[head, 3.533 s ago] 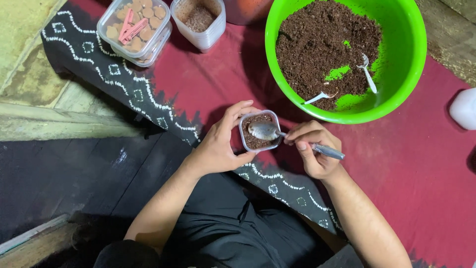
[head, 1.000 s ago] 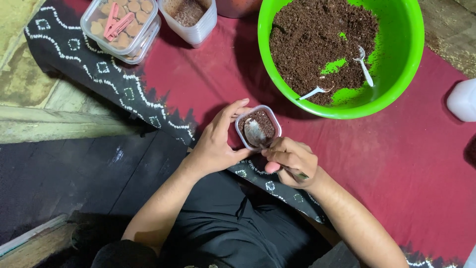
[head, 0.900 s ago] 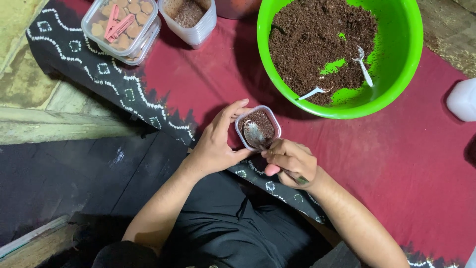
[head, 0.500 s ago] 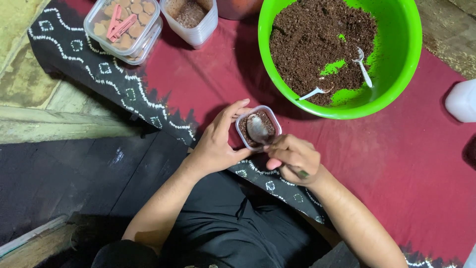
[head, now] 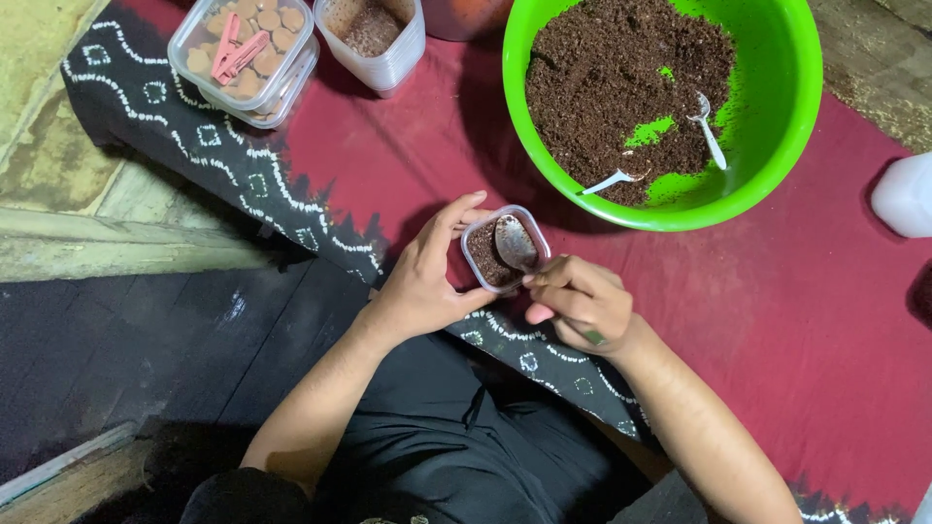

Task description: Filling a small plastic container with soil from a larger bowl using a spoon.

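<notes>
At the middle of the red cloth [head: 777,320]: small clear cup [head: 504,249] of brown soil, wrapped from nine o'clock by left hand [head: 427,277], fingers curled snugly round its wall. Right hand [head: 578,306] at five o'clock of cup, closed tight on spoon [head: 515,243], bowl of spoon pressed into soil. Both forearms angled up from six o'clock. Green bowl [head: 777,116] of soil at one o'clock, two white spoons [head: 709,126] inside. Tub of discs [head: 248,58] with pink clips at eleven o'clock.
</notes>
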